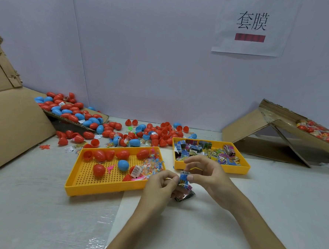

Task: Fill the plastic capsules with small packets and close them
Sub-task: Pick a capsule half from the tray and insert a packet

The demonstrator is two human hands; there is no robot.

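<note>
Pile point(109, 125): red and blue egg-shaped capsules, smooth hard plastic, loose on the bench point(251, 206) at 10 to 12 o'clock from my hands, well apart from them. Some are whole, some are open halves.
Left tray point(105, 190): yellow plastic with a perforated floor, just beside my left hand at 9 to 10 o'clock. It holds a blue capsule point(123, 165), several red ones, an open red half point(88, 154) and clear crinkly bags of tiny toys.
Left hand point(159, 185): fingers curled, with thumb and forefinger pinching the left edge of the strip.
Strip point(183, 180): glossy printed foil, apparently small packets joined end to end. Its long axis runs 12 to 6, blue packet on top, the tail folded down towards the bench. It sits between my hands.
Right hand point(208, 173): thumb tip pressed on the strip's right edge, gripping it. The other fingers arch above, loosely spread.
Right tray point(215, 168): yellow, solid walls, heaped with flat foil packets point(206, 151), at 12 to 1 o'clock just behind my right hand.
Box point(274, 135): tilted corrugated cardboard at 2 o'clock, far off.
Next move: I judge one packet must come off the strip, then go to a capsule at 10 o'clock, which my left hand is nearer.
</note>
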